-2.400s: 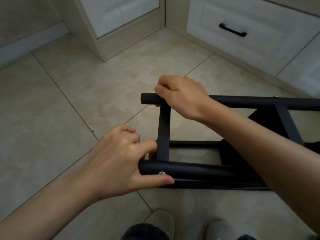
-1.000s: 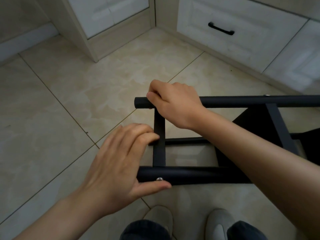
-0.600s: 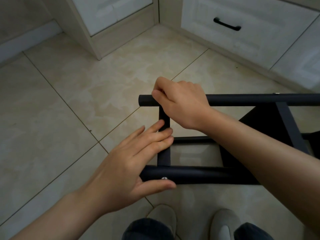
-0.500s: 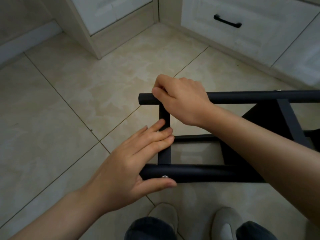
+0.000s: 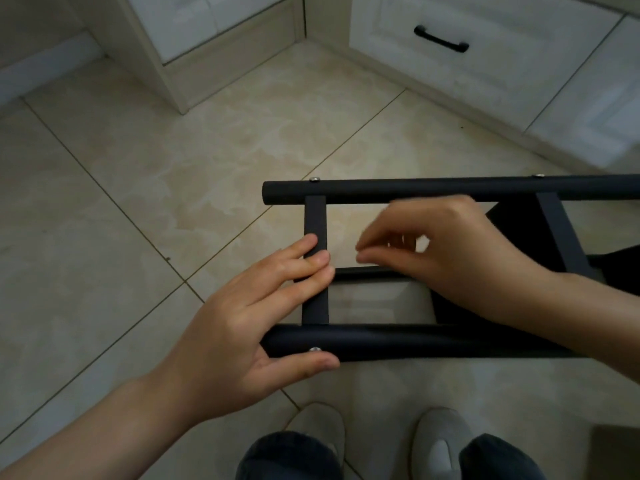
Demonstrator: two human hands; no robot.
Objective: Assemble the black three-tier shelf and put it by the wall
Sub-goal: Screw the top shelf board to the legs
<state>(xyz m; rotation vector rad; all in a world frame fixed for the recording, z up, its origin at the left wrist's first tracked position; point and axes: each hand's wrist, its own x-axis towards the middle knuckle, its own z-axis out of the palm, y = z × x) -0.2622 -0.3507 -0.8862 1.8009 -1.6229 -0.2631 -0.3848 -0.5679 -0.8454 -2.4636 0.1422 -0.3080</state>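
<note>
The black shelf frame lies on its side on the tiled floor, its far tube (image 5: 433,188) and near tube (image 5: 415,341) joined by a flat crossbar (image 5: 315,216). A silver screw (image 5: 315,349) shows in the near tube. My left hand (image 5: 242,334) lays straight fingers over the crossbar, thumb along the near tube's front. My right hand (image 5: 450,258) hovers between the two tubes, blurred, fingers loosely curled and holding nothing. A black shelf panel (image 5: 512,230) is partly hidden behind my right forearm.
White cabinets form a corner at the back, one with a black drawer handle (image 5: 441,39). My grey slippers (image 5: 322,431) stand just below the near tube. A brown cardboard edge (image 5: 616,448) shows at the lower right. Beige floor tiles (image 5: 138,202) stretch to the left.
My right hand has let go of the far tube and dropped toward me into the gap between the tubes. My left hand's fingers stay laid over the crossbar.
</note>
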